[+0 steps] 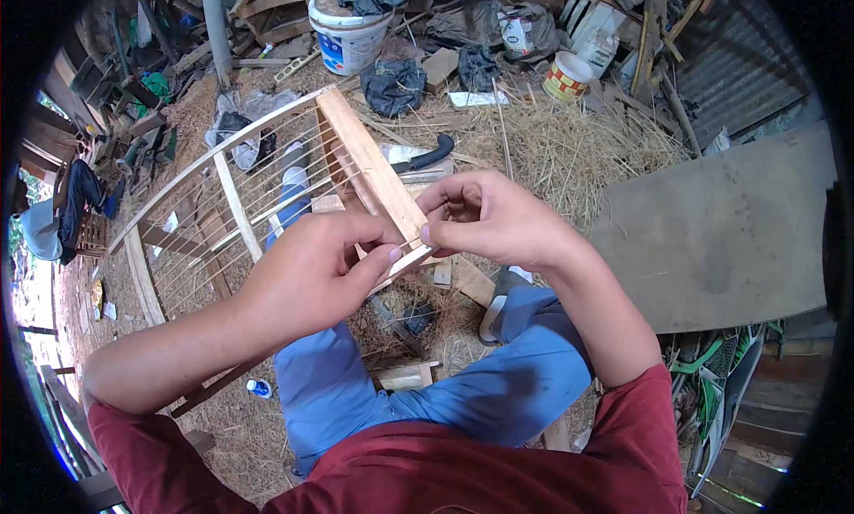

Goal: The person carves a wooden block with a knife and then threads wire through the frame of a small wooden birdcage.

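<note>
A wooden cage-like frame with curved slats and several thin rods lies across my lap toward the upper left. At its right end runs a pale, thick wooden bar. My left hand is closed in a pinch beside the near corner of that bar. Close against it, my right hand pinches at the same corner with thumb and forefinger. Between the two sets of fingertips a short length of thin wooden rod shows; the fingers hide the rest. Just beyond the bar lies a tool with a curved black handle.
Straw and wood scraps cover the ground. A white-and-blue bucket and a smaller yellow-and-red tub stand at the back. A large grey-brown sheet fills the right side. A small blue-and-white container lies at lower left.
</note>
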A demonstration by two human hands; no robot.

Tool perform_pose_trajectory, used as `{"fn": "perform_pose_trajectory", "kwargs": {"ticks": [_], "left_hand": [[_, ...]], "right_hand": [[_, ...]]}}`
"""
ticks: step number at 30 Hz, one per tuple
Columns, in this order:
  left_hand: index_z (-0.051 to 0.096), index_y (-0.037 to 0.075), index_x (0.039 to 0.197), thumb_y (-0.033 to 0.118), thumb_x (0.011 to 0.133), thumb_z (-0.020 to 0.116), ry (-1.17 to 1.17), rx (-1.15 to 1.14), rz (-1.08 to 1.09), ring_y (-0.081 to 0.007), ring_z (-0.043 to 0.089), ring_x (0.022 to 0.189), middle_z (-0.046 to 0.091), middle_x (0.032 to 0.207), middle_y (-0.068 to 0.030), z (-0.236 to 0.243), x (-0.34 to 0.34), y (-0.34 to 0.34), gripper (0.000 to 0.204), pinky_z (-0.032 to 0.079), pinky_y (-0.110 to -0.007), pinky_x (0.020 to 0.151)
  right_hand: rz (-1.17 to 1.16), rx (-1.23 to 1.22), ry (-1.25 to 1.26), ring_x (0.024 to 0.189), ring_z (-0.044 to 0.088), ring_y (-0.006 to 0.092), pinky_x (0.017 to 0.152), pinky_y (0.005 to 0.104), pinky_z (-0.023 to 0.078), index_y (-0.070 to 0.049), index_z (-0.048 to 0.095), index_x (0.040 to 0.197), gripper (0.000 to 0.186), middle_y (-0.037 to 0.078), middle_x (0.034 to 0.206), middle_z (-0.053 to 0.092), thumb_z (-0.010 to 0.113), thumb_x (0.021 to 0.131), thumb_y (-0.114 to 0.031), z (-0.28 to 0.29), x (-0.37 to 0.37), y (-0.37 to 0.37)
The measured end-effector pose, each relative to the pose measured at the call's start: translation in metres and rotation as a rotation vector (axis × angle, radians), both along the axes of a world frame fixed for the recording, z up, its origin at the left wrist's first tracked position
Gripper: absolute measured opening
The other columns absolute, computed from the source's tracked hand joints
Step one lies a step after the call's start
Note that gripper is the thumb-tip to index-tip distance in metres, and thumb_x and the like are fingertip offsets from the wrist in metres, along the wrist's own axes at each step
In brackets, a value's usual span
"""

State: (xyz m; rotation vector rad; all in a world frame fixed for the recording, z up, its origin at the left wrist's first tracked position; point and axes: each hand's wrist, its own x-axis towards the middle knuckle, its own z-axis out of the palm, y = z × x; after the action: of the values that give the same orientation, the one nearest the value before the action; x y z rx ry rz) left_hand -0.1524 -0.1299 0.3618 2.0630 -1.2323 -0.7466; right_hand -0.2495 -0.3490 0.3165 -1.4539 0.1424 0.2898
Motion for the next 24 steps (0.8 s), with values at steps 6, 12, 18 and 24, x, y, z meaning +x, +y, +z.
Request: {"fn": "perform_pose_trajectory", "kwargs": {"ticks": [6,12,18,24], "left_hand": [[0.071,0.003,0.096,0.017,0.093,0.066,0.165,-0.040,0.126,-0.0117,0.052,0.053,0.063,0.070,-0.0079,-0.012,0.001,-0.002,0.015,0.040,-0.031,0.050],[0.067,-0.002,0.096,0.007,0.097,0.064,0.251,0.025,0.084,-0.0038,0.053,0.076,0.061,0.081,0.0011,-0.005,0.003,-0.008,0.010,0.045,-0.023,0.065],[0.068,-0.004,0.094,0.005,0.095,0.065,0.312,0.032,0.093,-0.0046,0.055,0.078,0.065,0.083,-0.0012,-0.008,0.007,-0.008,0.009,0.047,-0.024,0.068],[0.069,-0.005,0.096,0.005,0.094,0.066,0.265,-0.003,0.087,-0.0046,0.057,0.079,0.066,0.084,-0.0014,-0.007,0.008,-0.006,0.010,0.048,-0.024,0.068]], "right_hand": [[-0.005,-0.077,-0.021,0.081,0.066,0.0091,0.076,0.0250,0.056,0.005,0.066,0.109,0.025,0.005,0.091,0.070,0.071,0.087,-0.006,0.002,0.002,0.002],[-0.024,-0.167,-0.055,0.078,0.064,0.0071,0.073,0.0239,0.053,0.005,0.067,0.106,0.024,0.003,0.089,0.069,0.072,0.086,-0.006,0.001,0.002,0.001],[-0.040,-0.190,-0.044,0.078,0.063,0.0059,0.074,0.0229,0.052,0.003,0.068,0.105,0.024,0.001,0.087,0.068,0.073,0.084,-0.006,0.005,0.001,0.006],[-0.053,-0.167,-0.050,0.081,0.063,0.0059,0.077,0.0235,0.051,0.003,0.068,0.105,0.023,0.001,0.089,0.069,0.073,0.084,-0.006,0.006,0.004,0.010]]}}
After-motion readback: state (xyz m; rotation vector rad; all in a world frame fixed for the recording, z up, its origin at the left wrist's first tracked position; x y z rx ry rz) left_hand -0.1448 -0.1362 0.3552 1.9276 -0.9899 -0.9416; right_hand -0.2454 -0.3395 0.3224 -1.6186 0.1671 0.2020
